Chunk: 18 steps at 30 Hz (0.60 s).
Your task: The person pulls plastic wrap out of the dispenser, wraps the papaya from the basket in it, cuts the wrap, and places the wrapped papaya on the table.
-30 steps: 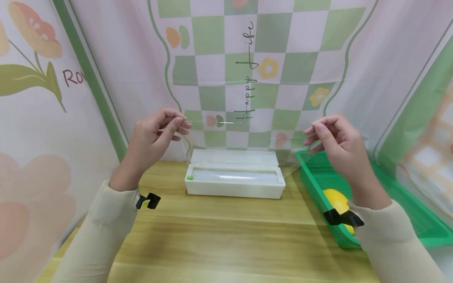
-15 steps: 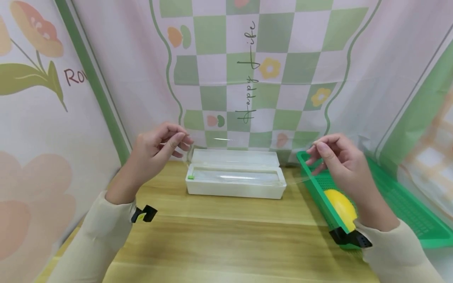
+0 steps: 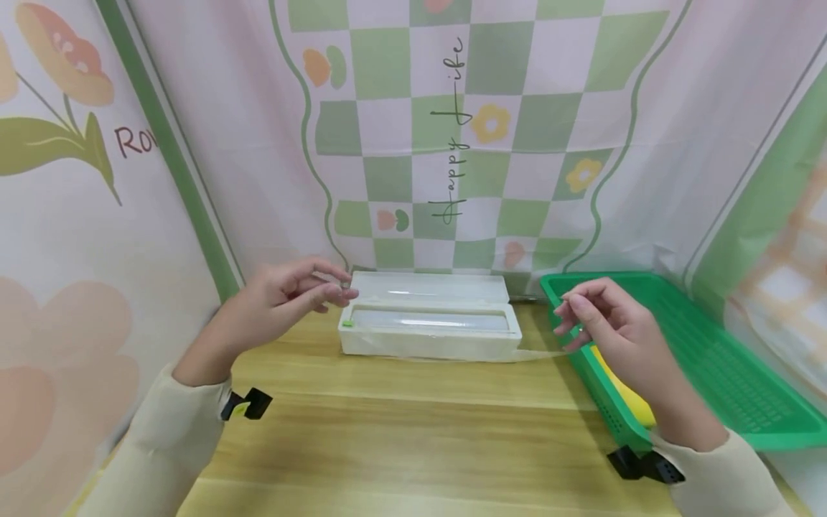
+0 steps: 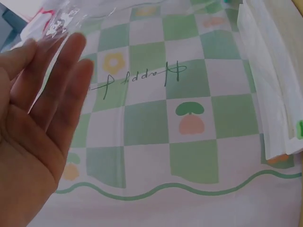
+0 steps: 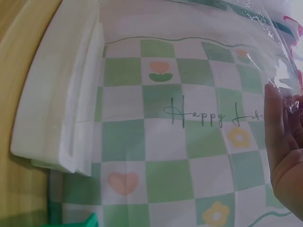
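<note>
A clear sheet of cling film (image 5: 277,61) is stretched between my two hands. My left hand (image 3: 284,298) pinches one corner between thumb and forefinger, its other fingers loosely extended. At the opposite corner, my right hand (image 3: 614,330) pinches the film the same way. In the head view the sheet is nearly invisible; its lower edge shows near the right hand and overlaps the front of the white dispenser box (image 3: 426,348). That box stands on the table with its lid (image 3: 429,286) raised, a film roll (image 3: 433,321) inside and a green slider (image 3: 347,324) at its left end.
On the right is a green plastic basket (image 3: 597,275) with a rounded yellow thing (image 3: 623,391) in it, partly hidden by the basket wall and my right arm. The wooden table (image 3: 413,431) ends at patterned curtains (image 3: 439,129) behind the box.
Both hands have come down from above the box to about its height, lowering the film with them. My right arm now covers more of the yellow thing.
</note>
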{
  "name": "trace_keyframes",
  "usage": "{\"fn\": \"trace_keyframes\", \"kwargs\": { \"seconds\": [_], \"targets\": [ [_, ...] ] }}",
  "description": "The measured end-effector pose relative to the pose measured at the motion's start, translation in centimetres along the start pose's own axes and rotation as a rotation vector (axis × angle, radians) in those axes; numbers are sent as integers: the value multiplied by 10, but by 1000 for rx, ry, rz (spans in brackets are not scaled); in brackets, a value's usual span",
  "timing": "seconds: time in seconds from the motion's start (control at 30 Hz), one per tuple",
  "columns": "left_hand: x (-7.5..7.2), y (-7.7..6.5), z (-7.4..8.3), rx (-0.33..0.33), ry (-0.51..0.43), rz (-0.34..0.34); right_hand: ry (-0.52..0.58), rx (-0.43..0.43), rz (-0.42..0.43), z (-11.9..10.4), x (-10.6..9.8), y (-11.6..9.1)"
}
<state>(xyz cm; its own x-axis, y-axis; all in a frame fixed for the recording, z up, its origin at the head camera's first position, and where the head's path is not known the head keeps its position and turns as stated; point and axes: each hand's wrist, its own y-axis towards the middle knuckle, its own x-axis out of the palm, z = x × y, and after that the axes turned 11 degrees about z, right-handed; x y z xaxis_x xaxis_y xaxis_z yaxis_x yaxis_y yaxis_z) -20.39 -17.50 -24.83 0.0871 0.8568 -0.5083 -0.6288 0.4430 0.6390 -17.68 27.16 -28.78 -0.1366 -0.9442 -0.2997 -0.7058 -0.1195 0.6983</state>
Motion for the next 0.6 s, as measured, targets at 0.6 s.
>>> {"fn": "trace_keyframes", "kwargs": {
  "seconds": [0.6],
  "targets": [
    [33,-44,-30,-51,-93,-370,142,88,-436,34,-12,-43]
  ]
}}
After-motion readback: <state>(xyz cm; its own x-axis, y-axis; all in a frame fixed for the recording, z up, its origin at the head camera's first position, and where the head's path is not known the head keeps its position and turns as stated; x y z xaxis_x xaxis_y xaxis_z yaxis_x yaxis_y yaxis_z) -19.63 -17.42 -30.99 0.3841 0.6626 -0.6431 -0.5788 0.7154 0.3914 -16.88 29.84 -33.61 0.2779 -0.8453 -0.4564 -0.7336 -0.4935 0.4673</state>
